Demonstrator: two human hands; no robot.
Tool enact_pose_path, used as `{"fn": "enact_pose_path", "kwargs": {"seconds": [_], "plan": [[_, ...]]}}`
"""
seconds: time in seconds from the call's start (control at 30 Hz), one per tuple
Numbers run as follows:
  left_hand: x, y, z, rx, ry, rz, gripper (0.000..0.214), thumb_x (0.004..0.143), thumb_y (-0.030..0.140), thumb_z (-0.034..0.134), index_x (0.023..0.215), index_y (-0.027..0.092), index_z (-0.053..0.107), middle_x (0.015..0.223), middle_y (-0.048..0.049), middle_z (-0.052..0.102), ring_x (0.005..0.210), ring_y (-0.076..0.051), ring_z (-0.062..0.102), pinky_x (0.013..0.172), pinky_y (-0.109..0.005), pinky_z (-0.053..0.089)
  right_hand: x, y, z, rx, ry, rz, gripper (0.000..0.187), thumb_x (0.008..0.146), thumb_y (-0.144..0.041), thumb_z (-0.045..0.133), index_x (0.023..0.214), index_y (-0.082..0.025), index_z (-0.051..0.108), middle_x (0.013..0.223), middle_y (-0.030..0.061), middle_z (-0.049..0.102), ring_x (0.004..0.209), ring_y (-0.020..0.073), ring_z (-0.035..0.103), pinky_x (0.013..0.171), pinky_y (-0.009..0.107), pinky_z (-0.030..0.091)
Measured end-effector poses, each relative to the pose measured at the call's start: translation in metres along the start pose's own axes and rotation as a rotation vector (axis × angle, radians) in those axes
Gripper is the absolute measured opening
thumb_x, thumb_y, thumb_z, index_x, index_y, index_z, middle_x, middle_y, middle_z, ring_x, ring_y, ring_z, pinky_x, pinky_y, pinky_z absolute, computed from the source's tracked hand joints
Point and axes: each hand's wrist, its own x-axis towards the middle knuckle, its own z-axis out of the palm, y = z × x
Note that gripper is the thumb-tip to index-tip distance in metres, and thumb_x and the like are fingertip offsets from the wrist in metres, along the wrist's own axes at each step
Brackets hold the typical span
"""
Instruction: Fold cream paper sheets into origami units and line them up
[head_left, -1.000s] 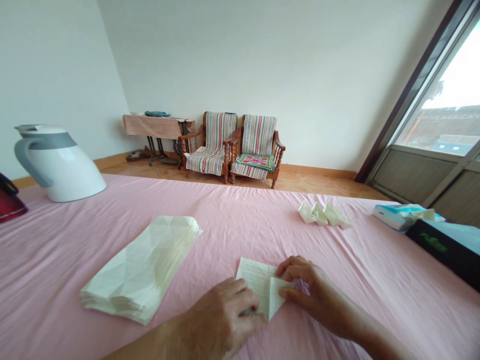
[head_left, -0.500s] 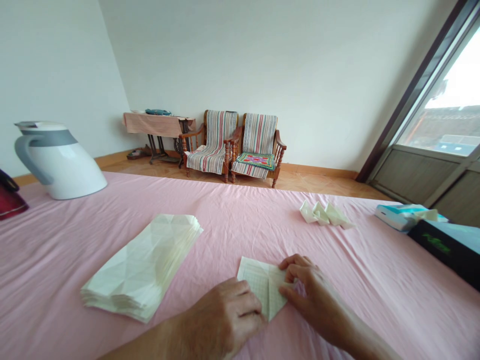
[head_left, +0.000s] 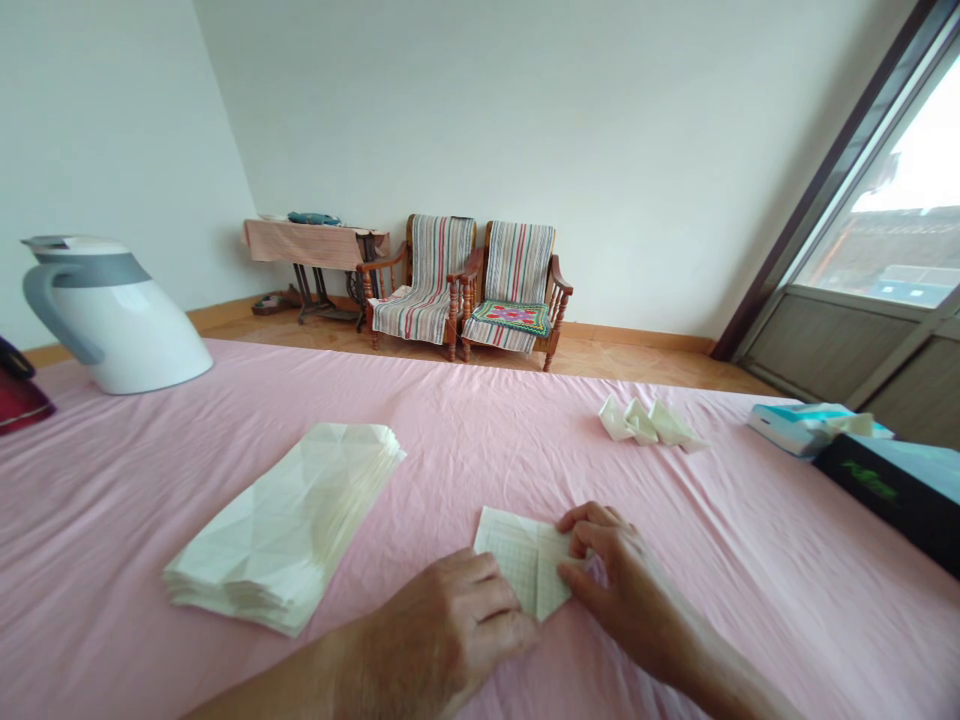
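Left hand (head_left: 454,625) palm down, forearm angling in from below left; fingers curled and bunched over the near-left edge of a creased, grid-ruled paper sheet (head_left: 517,545). Right hand (head_left: 619,572) comes in from below right, wrist low, fingers arched, their tips at the sheet's right edge, thumb pointing left and a little apart from the fingers. Sheet lies between the two hands, flat on pink cloth (head_left: 465,450). Both hands touch it; a small gap shows at the right thumb, but whether either hand pinches the paper or only presses, cannot tell (left fingertips partly hidden). Left of and beyond the left hand: paper stack (head_left: 285,530), also creased. Beyond the right hand, well apart: folded paper pieces (head_left: 645,422) in a row.
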Motion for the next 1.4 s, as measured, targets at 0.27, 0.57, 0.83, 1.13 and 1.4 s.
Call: {"fn": "enact_pose_path", "kwargs": {"seconds": [0.27,0.57,0.83,1.13,1.4], "plan": [[-0.001,0.001,0.007,0.038,0.016,-0.025,0.025,0.095,0.014,0.051,0.120,0.017,0.057,0.092,-0.0051,0.064,0.086,-0.020,0.054,0.082,-0.032,0.044,0.000,-0.001,-0.001,0.023,0.009,0.007,0.015,0.076,-0.013,0.051,0.065,-0.021,0.044,0.093,0.0053,0.060,0.088,0.0216,0.055,0.079,0.037,0.037],[0.000,0.003,0.002,0.041,0.007,-0.040,0.022,0.093,0.014,0.054,0.114,0.019,0.059,0.093,-0.0045,0.061,0.088,-0.020,0.053,0.082,-0.030,0.045,-0.001,-0.002,0.001,-0.008,0.009,0.026,0.015,0.076,-0.012,0.052,0.065,-0.020,0.045,0.093,0.0045,0.061,0.088,0.0214,0.055,0.078,0.037,0.035],[0.001,0.005,0.000,0.032,-0.015,-0.051,0.021,0.092,0.014,0.057,0.112,0.018,0.059,0.095,-0.0040,0.062,0.090,-0.020,0.054,0.086,-0.031,0.044,0.000,-0.003,0.002,-0.031,0.009,0.037,0.015,0.076,-0.010,0.051,0.065,-0.020,0.046,0.093,0.0039,0.061,0.087,0.0208,0.055,0.078,0.037,0.034],[0.002,0.001,-0.007,-0.045,-0.035,-0.016,0.025,0.094,0.013,0.053,0.118,0.020,0.056,0.121,-0.0022,0.063,0.092,-0.019,0.053,0.090,-0.032,0.042,-0.001,-0.006,0.003,-0.111,0.039,0.067,0.014,0.073,-0.009,0.051,0.066,-0.021,0.048,0.089,0.0044,0.062,0.083,0.0211,0.056,0.076,0.036,0.037],[0.003,0.000,-0.004,-0.029,-0.003,-0.007,0.021,0.095,0.012,0.051,0.113,0.019,0.058,0.113,-0.0035,0.066,0.094,-0.020,0.055,0.089,-0.033,0.044,-0.013,-0.008,0.000,-0.161,0.209,-0.167,0.026,0.082,-0.007,0.045,0.090,-0.023,0.063,0.093,0.0068,0.065,0.085,0.0222,0.060,0.073,0.035,0.044]]}}
